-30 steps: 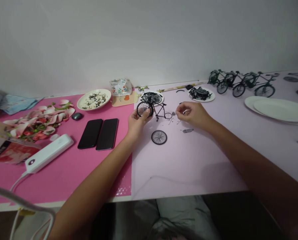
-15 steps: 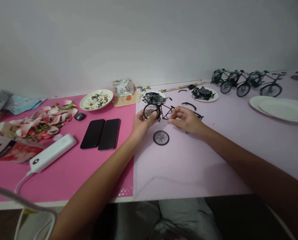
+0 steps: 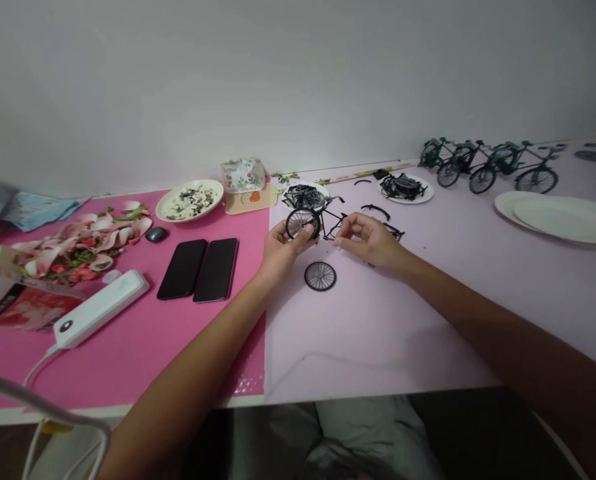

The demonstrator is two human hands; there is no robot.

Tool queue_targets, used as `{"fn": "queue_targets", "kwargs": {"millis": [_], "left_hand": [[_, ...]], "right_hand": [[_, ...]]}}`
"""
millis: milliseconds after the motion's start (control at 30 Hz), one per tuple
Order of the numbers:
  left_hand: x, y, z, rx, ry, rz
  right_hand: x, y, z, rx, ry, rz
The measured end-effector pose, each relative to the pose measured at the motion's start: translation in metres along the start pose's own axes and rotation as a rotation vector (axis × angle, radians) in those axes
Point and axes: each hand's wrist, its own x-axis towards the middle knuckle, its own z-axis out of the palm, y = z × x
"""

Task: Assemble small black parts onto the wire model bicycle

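Observation:
A small black model bicycle with one wheel fitted is held up over the pale pink table half. My left hand is closed on its wheel, thumb on the near side. Beside the frame's lower part, my right hand is pinched with thumb and forefinger together; what lies between the fingertips, if anything, is too small to make out. On the table just below the hands lies a loose spoked wheel. Curved black mudguard-like pieces lie behind the right hand, which partly hides another dark part.
Two plates of black parts stand behind, the left plate and the right plate. Assembled model bicycles and white plates are at right. On the left are phones, a power bank, a bowl and petals.
The view has shifted slightly, so the table things sit a little further left. Both hands keep nearly the same pose at the bicycle.

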Motion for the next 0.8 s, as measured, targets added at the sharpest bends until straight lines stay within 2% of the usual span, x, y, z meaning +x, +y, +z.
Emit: {"fn": "queue_targets", "kwargs": {"millis": [200, 433, 700, 800], "left_hand": [[-0.001, -0.001, 0.000, 0.001, -0.008, -0.003], [-0.002, -0.001, 0.002, -0.027, -0.004, -0.021], [-0.006, 0.001, 0.005, -0.032, -0.022, -0.024], [-0.007, -0.001, 0.007, -0.046, -0.023, -0.037]], "right_hand": [[0.000, 0.001, 0.000, -0.019, -0.001, -0.001], [0.002, 0.005, 0.004, -0.049, 0.008, -0.074], [-0.009, -0.002, 0.012, -0.212, -0.095, -0.198], [-0.013, -0.003, 0.014, -0.289, -0.107, -0.318]]}}
